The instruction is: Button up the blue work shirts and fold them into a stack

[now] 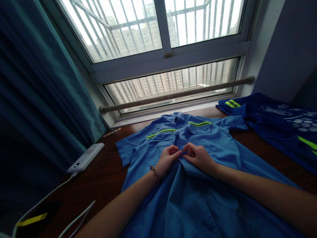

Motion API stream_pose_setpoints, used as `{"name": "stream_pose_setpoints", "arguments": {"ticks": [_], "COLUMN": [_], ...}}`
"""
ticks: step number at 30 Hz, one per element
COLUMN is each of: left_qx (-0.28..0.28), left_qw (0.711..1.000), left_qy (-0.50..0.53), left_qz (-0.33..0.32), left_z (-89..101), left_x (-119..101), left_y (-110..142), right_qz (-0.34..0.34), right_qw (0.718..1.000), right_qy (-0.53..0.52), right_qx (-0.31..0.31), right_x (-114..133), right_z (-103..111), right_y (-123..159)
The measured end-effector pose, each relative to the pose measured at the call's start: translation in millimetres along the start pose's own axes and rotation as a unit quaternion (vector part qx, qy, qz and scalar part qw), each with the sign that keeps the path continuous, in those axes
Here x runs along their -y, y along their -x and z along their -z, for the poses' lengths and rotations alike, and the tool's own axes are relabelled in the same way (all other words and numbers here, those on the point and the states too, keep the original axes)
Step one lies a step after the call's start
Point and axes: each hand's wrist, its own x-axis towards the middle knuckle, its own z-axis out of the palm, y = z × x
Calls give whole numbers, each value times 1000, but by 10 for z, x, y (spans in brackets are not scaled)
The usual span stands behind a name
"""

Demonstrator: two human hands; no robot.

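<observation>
A light blue short-sleeved work shirt [198, 195] lies spread out front side up, its collar toward the window. Yellow-green strips run above its two chest pockets. At the middle of the front, my left hand [169, 158] pinches the edge of the shirt's placket; a braided bracelet circles that wrist. Close against it, my right hand [198, 157] pinches the same edge from the other side. Between them the cloth is lifted into a fold. Whether a button sits between the fingertips is hidden.
On the dark wooden surface [109, 175] at left lies a white power bank [86, 158] with a white cable [47, 198]. A darker blue garment [279, 122] lies at right. Behind are a barred window [173, 79] with a rail [178, 96] and a teal curtain [49, 82].
</observation>
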Motion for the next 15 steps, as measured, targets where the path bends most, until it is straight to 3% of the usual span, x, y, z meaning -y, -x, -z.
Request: {"name": "stream_pose_setpoints", "arguments": {"ticks": [5,15], "left_qx": [3,-7], "left_qw": [994,999], "left_qy": [105,42], "left_qz": [15,-17], "left_z": [-18,4], "left_x": [20,39], "left_y": [7,-1], "right_qz": [-19,-101], "right_qw": [996,966], "right_qy": [-86,-233], "right_qx": [7,47], "right_x": [-2,-6], "right_z": [6,12], "right_y": [-18,-56]}}
